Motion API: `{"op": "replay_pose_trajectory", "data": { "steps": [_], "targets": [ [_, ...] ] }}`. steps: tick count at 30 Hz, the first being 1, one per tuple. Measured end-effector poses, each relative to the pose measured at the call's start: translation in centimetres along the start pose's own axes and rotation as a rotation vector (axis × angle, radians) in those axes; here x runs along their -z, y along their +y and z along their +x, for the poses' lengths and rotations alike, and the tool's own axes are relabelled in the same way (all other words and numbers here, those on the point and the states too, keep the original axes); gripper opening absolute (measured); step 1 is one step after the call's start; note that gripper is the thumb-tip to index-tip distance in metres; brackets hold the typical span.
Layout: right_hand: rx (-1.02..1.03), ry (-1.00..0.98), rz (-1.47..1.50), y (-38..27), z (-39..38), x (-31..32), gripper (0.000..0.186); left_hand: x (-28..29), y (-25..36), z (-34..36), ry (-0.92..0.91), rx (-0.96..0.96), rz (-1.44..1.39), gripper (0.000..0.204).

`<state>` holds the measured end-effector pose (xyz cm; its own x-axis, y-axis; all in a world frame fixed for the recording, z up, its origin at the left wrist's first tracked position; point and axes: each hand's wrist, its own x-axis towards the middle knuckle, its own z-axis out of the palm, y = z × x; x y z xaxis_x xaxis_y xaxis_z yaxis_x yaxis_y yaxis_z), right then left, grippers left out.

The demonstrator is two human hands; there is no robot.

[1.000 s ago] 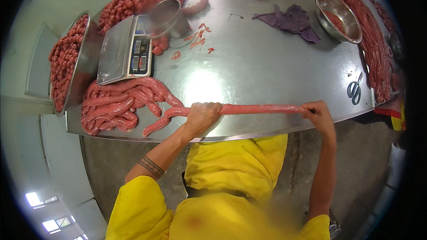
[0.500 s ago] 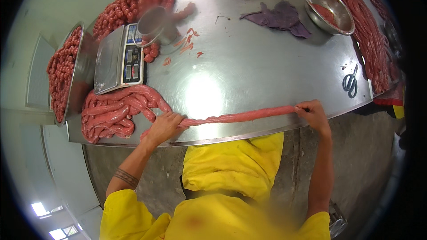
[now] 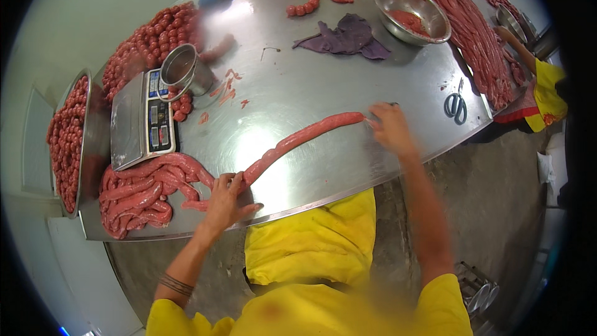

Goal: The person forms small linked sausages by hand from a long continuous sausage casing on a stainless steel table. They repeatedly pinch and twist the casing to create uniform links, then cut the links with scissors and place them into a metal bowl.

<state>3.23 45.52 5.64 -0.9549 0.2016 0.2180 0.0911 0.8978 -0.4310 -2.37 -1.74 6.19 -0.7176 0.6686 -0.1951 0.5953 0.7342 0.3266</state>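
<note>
A long pink filled sausage [image 3: 298, 139] curves across the steel table [image 3: 273, 90], its far end raised toward the right. My left hand [image 3: 225, 202] lies over its near end, fingertips touching the meat and thumb stretched away, so the hand is open. At the other end, my right hand [image 3: 393, 129] is closed on a thin pale bit of casing at the tip; motion blurs this hand a little. Beside my left hand lies a heap of unlinked sausage [image 3: 140, 193] in thick coils.
Around the left side are a scale [image 3: 134, 118], a metal pot [image 3: 186, 70], linked sausages [image 3: 149, 40] and a full basin [image 3: 87, 143]. Farther right lie a purple cloth [image 3: 348, 37], a steel bowl [image 3: 429, 34], scissors [image 3: 457, 107] and long casings [image 3: 472, 37]. A co-worker's arm [image 3: 517, 46] shows there.
My right hand has moved away from me and left, bending the straight sausage into a curve. My left hand's thumb has spread off the sausage. The whole view has shifted.
</note>
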Motion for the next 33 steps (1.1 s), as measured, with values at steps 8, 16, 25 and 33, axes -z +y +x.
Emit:
{"op": "replay_pose_trajectory", "data": {
  "steps": [8,16,25,33],
  "targets": [
    [0.371,-0.099,0.762,-23.9,-2.3,-15.6,0.054,-9.4,0.8,4.0,0.689,0.01,-0.39,0.019],
    [0.194,-0.008,0.172,-5.5,1.7,-9.6,0.045,-7.2,3.0,2.0,0.587,0.098,-0.104,0.03],
    [0.3,-0.178,0.486,-19.6,0.6,-11.5,0.057,-8.0,5.7,7.8,0.569,0.089,-0.195,0.023],
    [-0.217,0.035,0.406,4.0,-1.0,-3.5,0.055,-5.0,11.8,12.7,0.576,0.046,-0.346,0.069]
  ]
}}
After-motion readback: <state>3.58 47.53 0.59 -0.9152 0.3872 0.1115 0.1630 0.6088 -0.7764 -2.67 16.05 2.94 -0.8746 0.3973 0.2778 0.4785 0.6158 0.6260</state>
